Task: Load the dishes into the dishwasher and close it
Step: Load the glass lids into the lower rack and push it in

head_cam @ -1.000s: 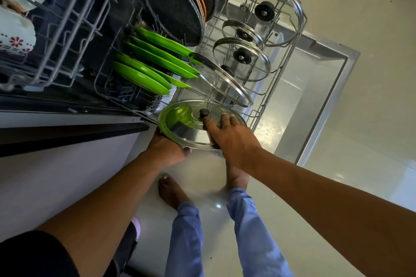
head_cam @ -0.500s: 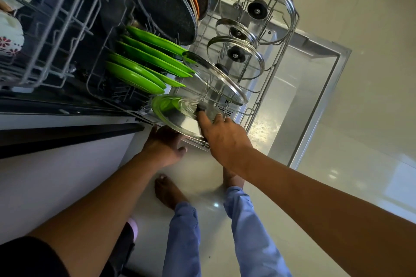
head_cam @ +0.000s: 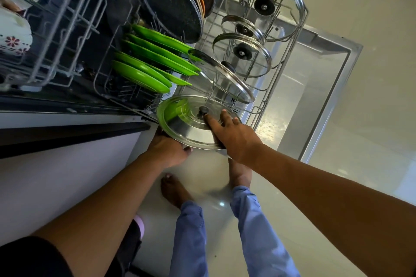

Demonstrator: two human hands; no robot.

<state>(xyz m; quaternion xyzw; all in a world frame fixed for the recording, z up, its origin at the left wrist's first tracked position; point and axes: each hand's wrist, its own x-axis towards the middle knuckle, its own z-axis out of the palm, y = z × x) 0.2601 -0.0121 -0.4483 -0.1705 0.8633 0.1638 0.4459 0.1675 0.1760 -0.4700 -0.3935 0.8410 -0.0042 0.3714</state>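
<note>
A steel-rimmed glass lid with a black knob sits tilted at the near corner of the dishwasher's lower rack. My left hand holds its near rim from below, with the fingers hidden under the glass. My right hand lies on top, fingers stretched out flat beside the knob. Behind it in the rack stand several more glass lids, green plates and dark pans.
The upper rack is pulled out at the left with white floral cups. The open dishwasher door lies flat to the right. A white counter front is at my left. My bare feet stand on the tiled floor.
The lid was tipped steeper into the rack half a second ago and now lies flatter and slightly nearer to me. Both hands have stayed on it.
</note>
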